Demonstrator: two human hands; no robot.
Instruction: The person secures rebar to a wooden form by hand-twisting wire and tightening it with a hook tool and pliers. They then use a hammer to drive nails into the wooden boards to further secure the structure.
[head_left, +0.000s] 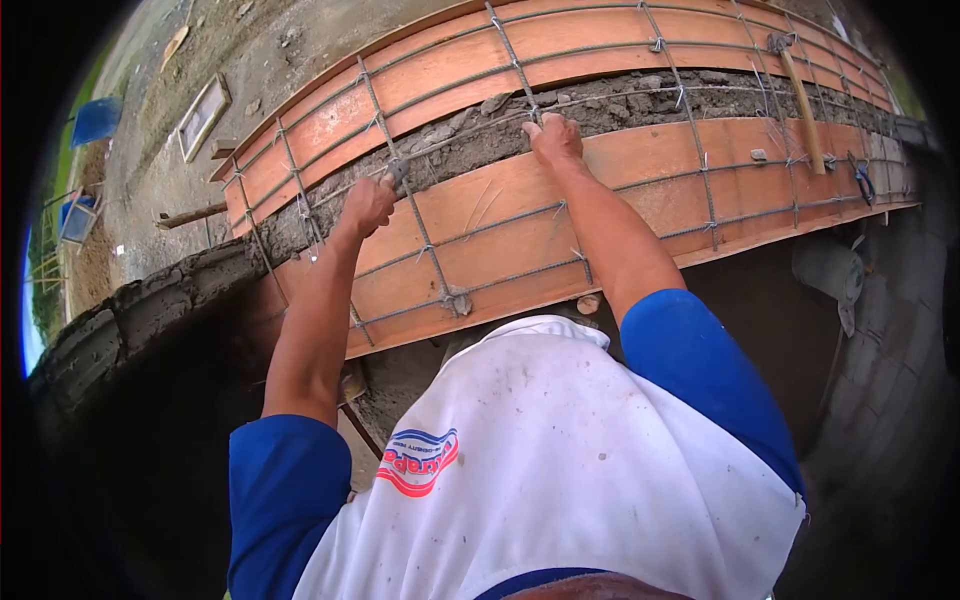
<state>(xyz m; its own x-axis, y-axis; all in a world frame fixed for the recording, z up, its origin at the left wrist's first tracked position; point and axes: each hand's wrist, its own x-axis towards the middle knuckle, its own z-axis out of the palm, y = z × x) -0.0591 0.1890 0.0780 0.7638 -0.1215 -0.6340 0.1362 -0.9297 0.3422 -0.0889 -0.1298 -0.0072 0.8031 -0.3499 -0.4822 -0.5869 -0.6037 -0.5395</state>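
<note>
A grid of steel rebar lies over orange-brown plywood panels, with thin wire ties at several crossings. My left hand is closed at a grey lump beside a cross bar; its fingers are partly hidden. To the right, my right hand has its fingers closed around another cross bar at the middle of the grid. Between the panels runs a strip of rough grey mortar, just beyond both hands. A second grey lump sits at a lower crossing.
A hammer with a wooden handle rests across the bars at right, near blue-handled pliers. A block wall edge extends left. Below the panels is a dark drop. A pale frame and blue container are on the ground.
</note>
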